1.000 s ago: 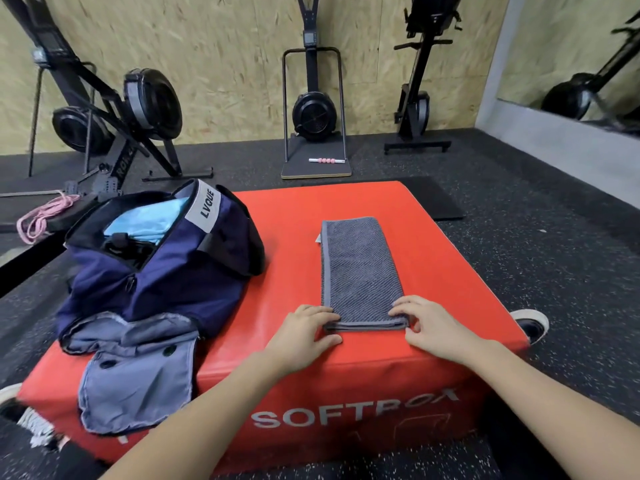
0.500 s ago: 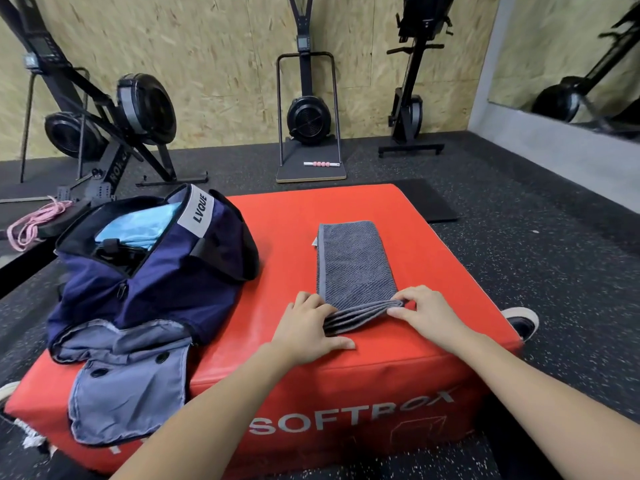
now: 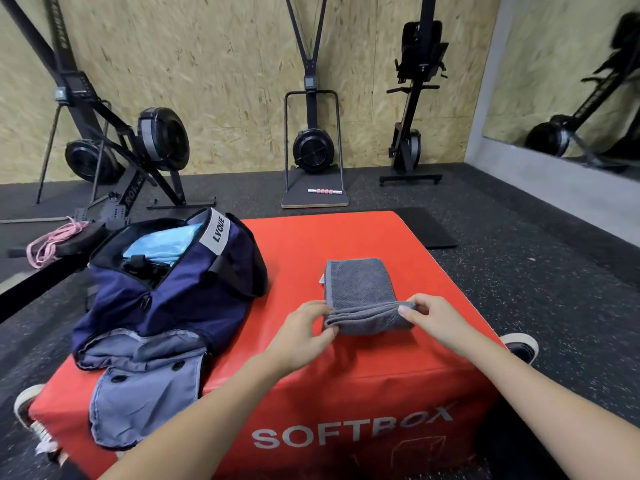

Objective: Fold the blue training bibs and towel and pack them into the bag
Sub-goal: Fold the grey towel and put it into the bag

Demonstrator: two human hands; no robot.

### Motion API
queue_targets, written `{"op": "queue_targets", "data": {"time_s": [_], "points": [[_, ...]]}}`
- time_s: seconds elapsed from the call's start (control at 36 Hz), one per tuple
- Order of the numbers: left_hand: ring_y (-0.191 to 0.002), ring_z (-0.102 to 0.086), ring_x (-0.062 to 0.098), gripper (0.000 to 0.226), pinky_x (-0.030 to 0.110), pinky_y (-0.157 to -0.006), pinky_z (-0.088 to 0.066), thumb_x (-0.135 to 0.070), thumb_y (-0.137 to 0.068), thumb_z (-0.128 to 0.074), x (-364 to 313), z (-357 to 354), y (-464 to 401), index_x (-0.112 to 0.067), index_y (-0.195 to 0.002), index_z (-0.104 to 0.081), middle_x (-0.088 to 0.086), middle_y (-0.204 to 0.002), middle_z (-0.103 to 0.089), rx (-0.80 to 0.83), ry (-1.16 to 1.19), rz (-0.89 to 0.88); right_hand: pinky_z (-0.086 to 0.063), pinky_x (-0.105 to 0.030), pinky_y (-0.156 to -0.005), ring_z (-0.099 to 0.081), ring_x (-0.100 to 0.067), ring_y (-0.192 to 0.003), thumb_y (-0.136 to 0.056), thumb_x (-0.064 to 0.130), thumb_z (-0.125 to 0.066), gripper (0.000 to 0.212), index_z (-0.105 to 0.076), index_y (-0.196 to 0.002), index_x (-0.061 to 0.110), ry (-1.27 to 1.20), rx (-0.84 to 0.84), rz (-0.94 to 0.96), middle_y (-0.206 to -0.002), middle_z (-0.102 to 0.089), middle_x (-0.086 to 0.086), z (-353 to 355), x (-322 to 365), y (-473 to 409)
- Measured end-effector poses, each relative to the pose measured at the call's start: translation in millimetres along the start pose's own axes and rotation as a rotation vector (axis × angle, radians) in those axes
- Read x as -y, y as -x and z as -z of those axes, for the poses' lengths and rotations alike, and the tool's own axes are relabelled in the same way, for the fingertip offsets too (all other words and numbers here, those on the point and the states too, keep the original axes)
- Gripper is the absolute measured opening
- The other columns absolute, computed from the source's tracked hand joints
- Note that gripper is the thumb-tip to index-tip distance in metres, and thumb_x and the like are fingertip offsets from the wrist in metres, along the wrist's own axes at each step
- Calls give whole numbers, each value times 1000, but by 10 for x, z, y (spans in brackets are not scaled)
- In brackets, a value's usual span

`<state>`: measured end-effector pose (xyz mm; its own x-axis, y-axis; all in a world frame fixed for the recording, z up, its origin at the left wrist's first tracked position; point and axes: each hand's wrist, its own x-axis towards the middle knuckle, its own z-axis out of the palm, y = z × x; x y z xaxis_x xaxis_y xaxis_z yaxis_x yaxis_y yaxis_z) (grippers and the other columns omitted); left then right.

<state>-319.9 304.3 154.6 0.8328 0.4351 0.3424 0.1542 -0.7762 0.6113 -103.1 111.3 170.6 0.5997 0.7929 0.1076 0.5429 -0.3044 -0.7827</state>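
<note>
At the near end of the grey towel [image 3: 360, 292], the left hand [image 3: 304, 332] pinches the lifted edge between thumb and curled fingers, and the right hand [image 3: 429, 318] does the same at the opposite corner, so the near edge is raised and turned back over the rest of the cloth. The remainder of the towel lies flat as a narrow folded strip on top of the red soft box [image 3: 349, 237], whose front face reads SOFTBOX in white letters. To the left on the same box sits the navy bag [image 3: 173, 306], its mouth open, a pale grey flap hanging over the box's near edge; light blue bibs [image 3: 162, 242] show inside the opening. Around the box spreads dark speckled rubber flooring [image 3: 519, 271], with a black mat [image 3: 426, 230] just behind the box. Along the chipboard wall [image 3: 225, 64] stand black fitness machines [image 3: 313, 147], one with a pink and white roller [image 3: 325, 191] on its base. A pink rope [image 3: 52, 242] lies coiled at far left.
</note>
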Motion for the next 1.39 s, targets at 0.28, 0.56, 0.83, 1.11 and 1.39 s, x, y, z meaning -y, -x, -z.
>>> {"op": "queue_targets", "data": {"time_s": [0.28, 0.56, 0.83, 1.11, 1.39], "points": [[-54, -39, 6, 30, 22, -53, -30, -29, -96, -59, -339, 121, 56, -24, -71, -42, -12, -55, -45, -125, 138, 49, -51, -30, -52, -64, -14, -64, -100, 21, -58, 15, -63, -94, 8, -144, 56, -39, -77, -71, -11, 115, 309, 114], [-58, -43, 3, 31, 26, -56, -31, -33, -97, -58, -83, -248, -379, -20, -72, -44, -13, -61, -50, -195, 229, 362, -51, -31, -62, -65, -11, -66, -95, 29, -64, 13, -67, -90, 17, -62, 5, -124, -73, -71, 6, -94, -69, -419], [-96, -57, 5, 40, 13, -79, -35, -37, -81, -77, 248, -477, -806, -24, -116, -63, -12, -102, -63, 47, 116, 486, -39, -25, -74, -60, -7, -90, -90, 50, -66, 28, -68, -98, 23, 191, 138, -177, -98, -69, 12, -342, -293, -857], [-81, -57, -3, 3, 6, -64, -36, -24, -93, -63, 338, -454, -790, -27, -91, -62, -15, -85, -64, -80, 132, 439, -44, -14, -67, -63, 4, -78, -79, 40, -81, 14, -72, -83, 30, 105, 117, -91, -82, -72, 13, -259, -253, -955], [-107, -55, 26, 19, 41, -91, -46, -28, -98, -51, 434, -505, -823, -26, -112, -64, 0, -104, -59, 106, -249, 295, -36, -26, -75, -60, -12, -95, -91, 36, -70, 20, -72, -100, 19, 217, 153, -129, -100, -69, 5, -439, -221, -949]]}}
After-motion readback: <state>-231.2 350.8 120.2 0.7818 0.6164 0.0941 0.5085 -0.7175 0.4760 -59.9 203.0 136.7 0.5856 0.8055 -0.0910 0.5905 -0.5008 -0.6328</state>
